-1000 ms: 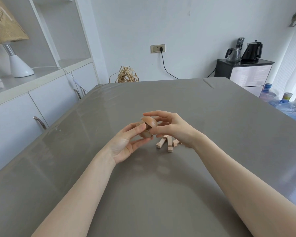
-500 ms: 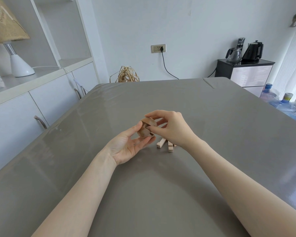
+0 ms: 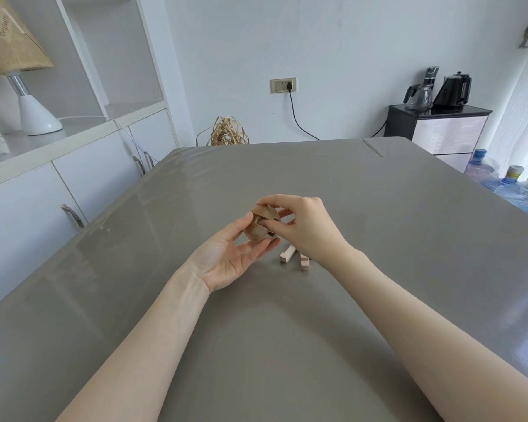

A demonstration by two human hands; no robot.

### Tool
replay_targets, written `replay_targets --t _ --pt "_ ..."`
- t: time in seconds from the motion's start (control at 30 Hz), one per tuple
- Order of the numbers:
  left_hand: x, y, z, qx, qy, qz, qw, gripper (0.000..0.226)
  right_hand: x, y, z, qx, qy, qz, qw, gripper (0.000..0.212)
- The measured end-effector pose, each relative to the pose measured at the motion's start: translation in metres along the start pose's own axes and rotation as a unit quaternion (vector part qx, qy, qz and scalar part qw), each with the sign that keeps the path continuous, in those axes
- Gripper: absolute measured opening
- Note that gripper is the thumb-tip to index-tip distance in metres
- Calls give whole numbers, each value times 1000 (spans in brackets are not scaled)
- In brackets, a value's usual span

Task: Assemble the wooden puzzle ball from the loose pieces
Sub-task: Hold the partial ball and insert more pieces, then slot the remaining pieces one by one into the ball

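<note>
Holding the partly built wooden puzzle ball [image 3: 261,224] above the middle of the grey table [image 3: 287,345], the left hand [image 3: 226,258] cradles it from below with thumb and fingertips, palm up. The right hand [image 3: 305,229] pinches its top piece from the right. Pale loose pieces [image 3: 294,258] lie on the table just beneath the right hand.

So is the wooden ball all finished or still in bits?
Still in bits. The ball, held in both hands, shows open gaps, and loose pieces lie on the table.
</note>
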State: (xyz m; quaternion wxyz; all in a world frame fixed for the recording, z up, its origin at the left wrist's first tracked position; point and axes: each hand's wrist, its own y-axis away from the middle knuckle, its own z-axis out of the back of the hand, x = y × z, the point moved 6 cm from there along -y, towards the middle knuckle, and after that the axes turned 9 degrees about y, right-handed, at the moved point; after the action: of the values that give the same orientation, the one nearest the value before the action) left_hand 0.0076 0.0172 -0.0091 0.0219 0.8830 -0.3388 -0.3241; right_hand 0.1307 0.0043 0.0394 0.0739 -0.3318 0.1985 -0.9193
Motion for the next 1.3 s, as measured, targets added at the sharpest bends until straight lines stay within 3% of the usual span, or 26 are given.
replay_targets --t 0.17,0.37,0.77,0.9,1.03,1.23,1.3 --pt "-1 0 0 -15 20 0 1000 50 2 1 2 2 1 -9 1000 26" --pt "-2 -2 3 -20 18 -5 1000 39 4 2 5 0 -2 -7 1000 26" --pt "-1 -3 0 -11 15 -33 999 48 4 0 5 -8 0 10 1000 32" --pt "0 -3 -1 -7 27 -38 999 44 5 0 5 3 4 43 999 41" --pt "-3 -2 -1 -14 38 -37 998 39 4 1 5 9 -33 45 998 37" --pt "-7 -5 11 -25 125 3 992 68 2 0 11 -9 -112 20 993 30" --pt "-10 -6 13 -15 133 8 991 87 -4 -1 12 -22 -108 -2 994 27"
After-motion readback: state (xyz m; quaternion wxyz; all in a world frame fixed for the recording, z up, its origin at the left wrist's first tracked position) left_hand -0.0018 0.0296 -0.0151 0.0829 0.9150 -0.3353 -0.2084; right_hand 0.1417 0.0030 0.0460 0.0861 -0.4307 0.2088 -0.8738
